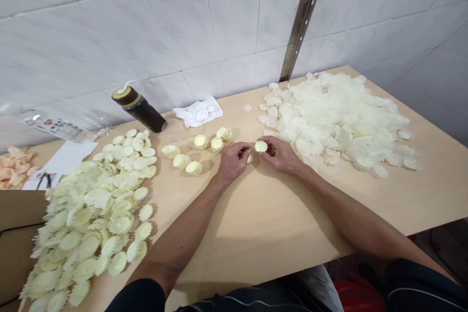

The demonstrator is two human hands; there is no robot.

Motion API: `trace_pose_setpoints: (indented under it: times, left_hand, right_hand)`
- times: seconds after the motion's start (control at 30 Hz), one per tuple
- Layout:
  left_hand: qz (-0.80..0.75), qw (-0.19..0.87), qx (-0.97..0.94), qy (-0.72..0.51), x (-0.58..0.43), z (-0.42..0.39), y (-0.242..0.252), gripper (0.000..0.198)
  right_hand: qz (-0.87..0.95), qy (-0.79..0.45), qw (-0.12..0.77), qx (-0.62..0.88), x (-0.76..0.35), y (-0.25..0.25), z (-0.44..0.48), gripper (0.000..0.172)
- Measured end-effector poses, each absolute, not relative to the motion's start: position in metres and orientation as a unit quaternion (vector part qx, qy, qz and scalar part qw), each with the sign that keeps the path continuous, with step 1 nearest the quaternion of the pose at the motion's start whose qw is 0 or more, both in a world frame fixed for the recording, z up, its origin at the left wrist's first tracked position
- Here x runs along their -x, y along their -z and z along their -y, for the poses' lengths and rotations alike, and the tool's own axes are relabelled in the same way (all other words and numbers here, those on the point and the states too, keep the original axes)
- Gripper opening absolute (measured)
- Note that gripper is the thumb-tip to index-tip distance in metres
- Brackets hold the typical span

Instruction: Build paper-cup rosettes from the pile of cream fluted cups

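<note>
Between the fingertips of my right hand (278, 154) is a pale yellow scalloped disc (261, 146). Just left of it, my left hand (234, 160) has its thumb and fingers pressed together; what they hold, if anything, is hidden. A small yellow piece (250, 158) shows between the two hands, low near the table. Left of my left hand stand several small stacks of scalloped discs (193, 168). A big heap of yellow scalloped discs (109, 209) spreads over the left side, and a heap of whiter, thin scalloped pieces (340, 117) lies on the right.
A dark bottle (141, 111) leans at the back beside a crumpled white tissue (199, 112). A clear plastic bottle (58, 126), white paper (71, 158) and peach-coloured pieces (16, 168) are at the far left. A metal strip (300, 31) stands against the tiled wall.
</note>
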State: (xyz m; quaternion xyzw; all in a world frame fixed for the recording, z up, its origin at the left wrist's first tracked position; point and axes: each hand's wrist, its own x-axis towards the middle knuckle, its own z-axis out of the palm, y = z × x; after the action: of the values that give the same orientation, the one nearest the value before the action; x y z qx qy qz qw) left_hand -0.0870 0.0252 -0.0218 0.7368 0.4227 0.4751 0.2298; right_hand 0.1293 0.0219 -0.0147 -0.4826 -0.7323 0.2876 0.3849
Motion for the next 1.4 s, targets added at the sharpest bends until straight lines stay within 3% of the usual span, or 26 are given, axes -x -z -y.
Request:
trace_pose_setpoints:
  times: [0.07, 0.43, 0.9, 1.07, 1.4]
  left_hand:
    - [-0.427, 0.201, -0.748, -0.467, 0.086, -0.024, 0.020, 0.011]
    - [-0.409, 0.078, -0.789, -0.452, 0.085, -0.022, 0.020, 0.014]
    - [-0.403, 0.138, -0.789, -0.442, 0.083, -0.017, 0.008, 0.030]
    - [-0.373, 0.150, -0.803, -0.440, 0.083, -0.015, 0.006, 0.034]
    - [-0.382, 0.131, -0.760, -0.509, 0.084, -0.017, 0.010, 0.012]
  right_hand:
    - [0.752, -0.283, 0.371, 0.465, -0.130, 0.013, -0.023, 0.032]
    - [0.693, -0.338, 0.403, 0.493, -0.131, 0.021, -0.026, 0.043]
    - [0.624, -0.481, 0.416, 0.454, -0.126, 0.017, -0.024, 0.036]
    - [0.577, -0.536, 0.435, 0.436, -0.117, 0.007, -0.021, 0.044]
    - [0.595, -0.560, 0.416, 0.400, -0.116, 0.001, -0.020, 0.052]
